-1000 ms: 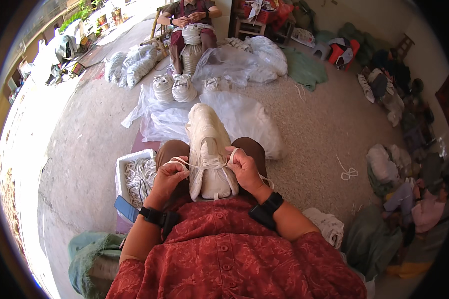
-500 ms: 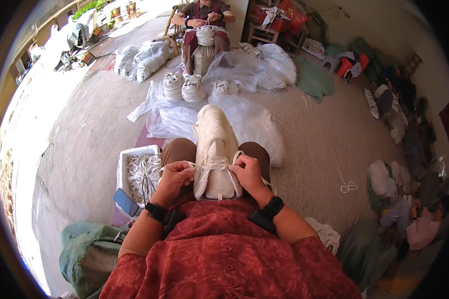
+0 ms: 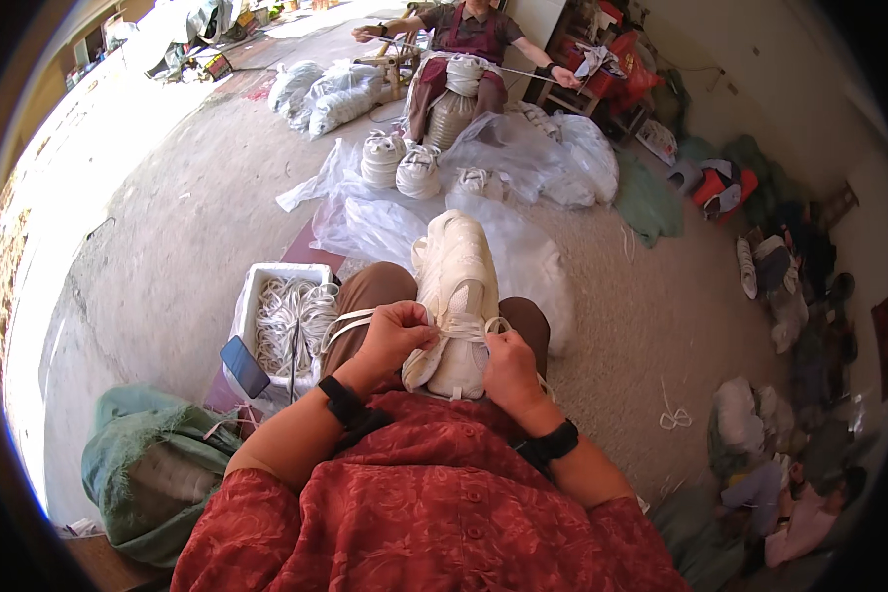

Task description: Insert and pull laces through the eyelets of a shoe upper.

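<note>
A cream-white sneaker (image 3: 461, 259) rests on my lap between my knees, its toe pointing away from me. White shoelace (image 3: 461, 324) crosses its upper near the tongue. On the left side of the shoe, my left hand (image 3: 397, 338) pinches the lace, with loose lengths trailing left over my knee. My right hand (image 3: 512, 367) closes on the lace at the right side, where a small loop stands above the fingers. The fingertips of both hands are partly hidden behind the knuckles.
A white foam box (image 3: 251, 314) full of laces stands at my left, a phone (image 3: 244, 367) on its edge. Ahead are clear plastic bags (image 3: 375, 232) and lace-wrapped shoes (image 3: 418, 172). Beyond them sits a co-worker (image 3: 469, 35) with arms spread, stretching a lace. Green sacking (image 3: 148, 474) lies lower left.
My left hand has moved in closer over the shoe's lacing. My right hand has dropped slightly down the shoe's side. The view has shifted, and the co-worker's arms have spread wide.
</note>
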Action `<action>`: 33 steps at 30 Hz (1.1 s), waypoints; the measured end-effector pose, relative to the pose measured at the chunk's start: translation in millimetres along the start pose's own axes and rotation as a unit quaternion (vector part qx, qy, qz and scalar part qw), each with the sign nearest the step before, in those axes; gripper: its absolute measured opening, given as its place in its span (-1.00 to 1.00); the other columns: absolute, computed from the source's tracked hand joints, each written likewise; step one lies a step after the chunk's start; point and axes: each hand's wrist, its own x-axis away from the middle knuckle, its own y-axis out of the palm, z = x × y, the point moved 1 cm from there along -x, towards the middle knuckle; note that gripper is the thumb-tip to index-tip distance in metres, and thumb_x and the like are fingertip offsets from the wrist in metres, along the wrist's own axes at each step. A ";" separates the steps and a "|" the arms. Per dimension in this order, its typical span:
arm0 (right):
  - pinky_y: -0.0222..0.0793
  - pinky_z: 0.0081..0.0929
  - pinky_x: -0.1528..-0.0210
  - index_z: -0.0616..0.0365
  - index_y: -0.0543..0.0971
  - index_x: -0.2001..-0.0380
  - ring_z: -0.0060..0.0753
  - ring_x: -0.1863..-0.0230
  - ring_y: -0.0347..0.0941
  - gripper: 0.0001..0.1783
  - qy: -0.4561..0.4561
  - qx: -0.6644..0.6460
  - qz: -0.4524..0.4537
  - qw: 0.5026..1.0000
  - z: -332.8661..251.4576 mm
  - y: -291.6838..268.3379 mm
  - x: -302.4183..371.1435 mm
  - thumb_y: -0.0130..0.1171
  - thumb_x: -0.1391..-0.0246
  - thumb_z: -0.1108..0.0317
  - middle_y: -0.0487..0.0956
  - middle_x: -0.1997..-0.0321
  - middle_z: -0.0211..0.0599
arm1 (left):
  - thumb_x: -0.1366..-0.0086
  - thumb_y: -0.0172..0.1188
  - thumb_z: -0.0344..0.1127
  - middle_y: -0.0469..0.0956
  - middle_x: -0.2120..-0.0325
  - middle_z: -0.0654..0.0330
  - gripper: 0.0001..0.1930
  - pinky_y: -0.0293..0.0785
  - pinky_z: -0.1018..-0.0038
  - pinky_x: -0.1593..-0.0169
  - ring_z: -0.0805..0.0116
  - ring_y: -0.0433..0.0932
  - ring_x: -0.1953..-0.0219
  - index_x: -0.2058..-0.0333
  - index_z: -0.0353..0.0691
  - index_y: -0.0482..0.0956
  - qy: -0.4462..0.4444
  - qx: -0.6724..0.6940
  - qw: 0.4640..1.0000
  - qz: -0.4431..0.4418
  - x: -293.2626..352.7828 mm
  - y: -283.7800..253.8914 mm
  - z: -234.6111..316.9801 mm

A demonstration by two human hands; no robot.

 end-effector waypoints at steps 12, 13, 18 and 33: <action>0.34 -0.20 0.37 0.24 0.50 0.52 0.01 0.44 0.42 -0.89 0.018 -0.061 0.090 0.994 8.8 2.3 2.0 0.18 0.22 0.50 0.46 0.54 -0.05 | 0.03 0.19 -0.48 0.53 0.60 0.07 -0.95 0.43 0.38 0.45 0.14 0.54 0.54 0.52 -0.24 0.52 0.226 -0.470 0.852 0.045 2.5 22.1 7.7; 0.34 -0.20 0.37 0.23 0.50 0.54 0.00 0.43 0.42 -0.90 0.023 -0.048 0.078 0.996 6.4 -0.3 1.5 0.18 0.23 0.51 0.45 0.52 -0.05 | 0.03 0.18 -0.45 0.51 0.60 0.03 -0.95 0.43 0.35 0.44 0.07 0.53 0.52 0.51 -0.22 0.53 0.248 -0.498 0.831 0.021 1.4 24.2 9.7; 0.34 -0.20 0.41 0.22 0.46 0.61 -0.03 0.45 0.40 -0.95 -0.059 -0.074 0.107 0.990 -14.9 -22.7 -11.3 0.13 0.22 0.51 0.42 0.49 -0.09 | 0.03 0.27 -0.34 0.55 0.57 0.05 -0.82 0.45 0.37 0.39 0.09 0.53 0.51 0.48 -0.33 0.53 0.081 -0.458 0.884 0.055 12.1 26.7 18.2; 0.32 -0.26 0.43 0.20 0.43 0.64 -0.12 0.47 0.38 -0.90 -0.193 0.025 0.006 0.981 -21.1 16.2 -35.0 0.11 0.17 0.43 0.38 0.51 -0.15 | -0.04 0.18 -0.46 0.58 0.57 0.11 -0.90 0.43 0.55 0.38 0.50 0.51 0.50 0.45 -0.36 0.60 -0.030 -0.240 0.969 0.058 8.0 6.8 -1.6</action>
